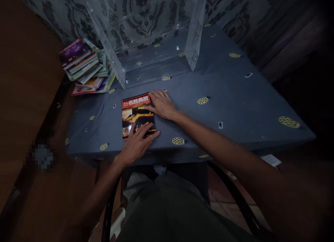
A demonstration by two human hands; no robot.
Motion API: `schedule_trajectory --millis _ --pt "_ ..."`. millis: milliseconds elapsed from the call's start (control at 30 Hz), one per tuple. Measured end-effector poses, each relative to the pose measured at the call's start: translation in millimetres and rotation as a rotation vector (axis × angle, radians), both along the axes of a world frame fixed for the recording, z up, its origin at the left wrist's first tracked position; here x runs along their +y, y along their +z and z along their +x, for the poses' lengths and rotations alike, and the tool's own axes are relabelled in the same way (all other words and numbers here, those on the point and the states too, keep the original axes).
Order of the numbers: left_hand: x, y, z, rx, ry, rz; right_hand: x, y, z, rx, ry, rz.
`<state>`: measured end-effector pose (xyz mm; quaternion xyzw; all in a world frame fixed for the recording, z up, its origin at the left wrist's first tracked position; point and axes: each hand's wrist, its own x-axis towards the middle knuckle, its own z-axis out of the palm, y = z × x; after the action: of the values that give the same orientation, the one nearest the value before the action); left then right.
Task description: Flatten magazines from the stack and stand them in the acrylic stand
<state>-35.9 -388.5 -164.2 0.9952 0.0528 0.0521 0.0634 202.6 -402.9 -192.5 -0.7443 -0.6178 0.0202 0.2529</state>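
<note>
A book [130, 113] with an orange-red title band and white Chinese characters lies closed and flat near the table's front edge. Across its lower right part, my left hand [138, 141] rests with the fingers spread. My right hand [164, 105] lies at the book's upper right edge, its thumb on the cover and the other fingers stretched out past the corner. Neither hand is wrapped around the book.
A clear acrylic rack [156, 73] stands behind the book, against the patterned wall. To its left is an uneven pile of books [80, 66]. A blue cloth with yellow pineapples [235, 106] covers the table. Black chair arms flank my lap.
</note>
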Motion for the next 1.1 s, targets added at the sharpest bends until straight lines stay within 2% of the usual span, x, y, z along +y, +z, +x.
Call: schedule_trajectory --millis 233,433,600,700,900,967,1100 --pt "9.5 -8.7 9.9 -0.045 0.020 -0.122 -6.1 -1.7 -5.2 -0.043 0.030 0.012" --pt "9.8 -7.2 17.8 -0.039 0.051 -0.097 -11.7 -4.7 -10.9 -0.109 0.135 0.003" --pt "5.1 -4.7 9.1 0.001 0.177 -0.039 -11.5 -5.5 -12.0 -0.136 0.121 -0.008" --pt "11.5 -9.0 -1.0 0.003 0.309 -0.046 -11.7 -4.8 -12.2 -0.133 0.128 -0.004" --pt "33.0 -22.2 -8.1 -0.129 0.613 -0.268 -12.2 -3.3 -13.6 -0.118 0.114 -0.035" --pt "38.3 -21.3 -3.4 -0.224 0.650 -0.379 -12.4 -2.4 -14.3 -0.112 0.118 -0.048" --pt "55.1 -12.2 11.0 -0.459 0.638 -0.623 -12.4 -2.3 -15.1 -0.100 0.130 -0.036"
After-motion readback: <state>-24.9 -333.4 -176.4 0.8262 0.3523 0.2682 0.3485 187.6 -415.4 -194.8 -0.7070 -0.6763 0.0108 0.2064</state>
